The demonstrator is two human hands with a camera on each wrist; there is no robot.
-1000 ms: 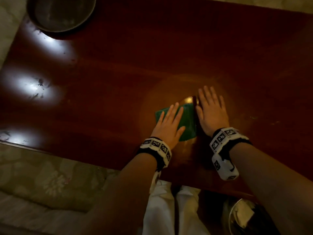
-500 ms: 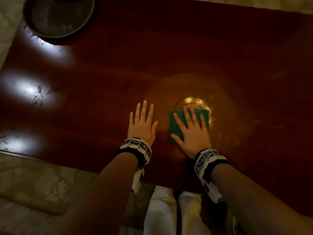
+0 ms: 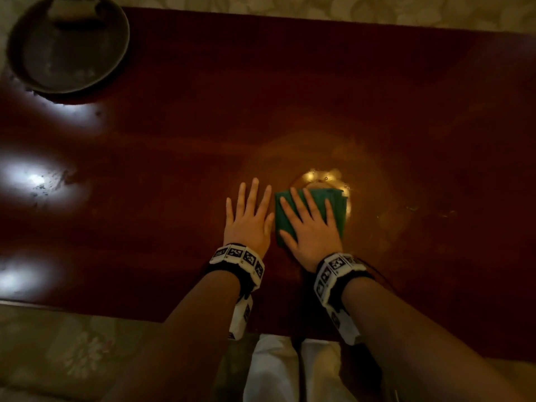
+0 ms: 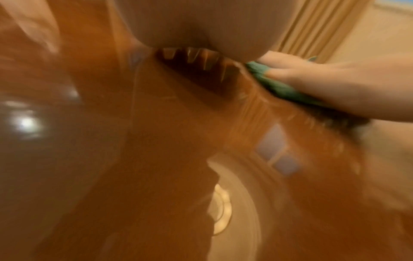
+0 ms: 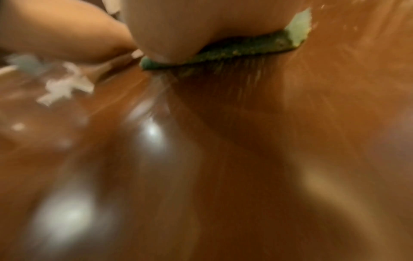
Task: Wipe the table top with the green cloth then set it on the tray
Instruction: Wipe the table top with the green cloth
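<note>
The right hand lies flat on the green cloth, fingers straight and spread, pressing it onto the dark red bench. The cloth is folded to a rough square and sits near the front middle of the bench, over a bright yellowish glare spot; its far and right edges stick out past the fingers. In the right wrist view the cloth shows as a thin green strip squeezed between palm and wood.

The left hand rests palm-down on the bare bench just beside the cloth's left edge, fingers straight and slightly apart, holding nothing. From the left wrist view the cloth peeks out under the right hand, though that picture is blurred.

A round metal tray sits at the far left corner of the bench, well apart from the cloth. 3 white light patches shine along the left side.
</note>
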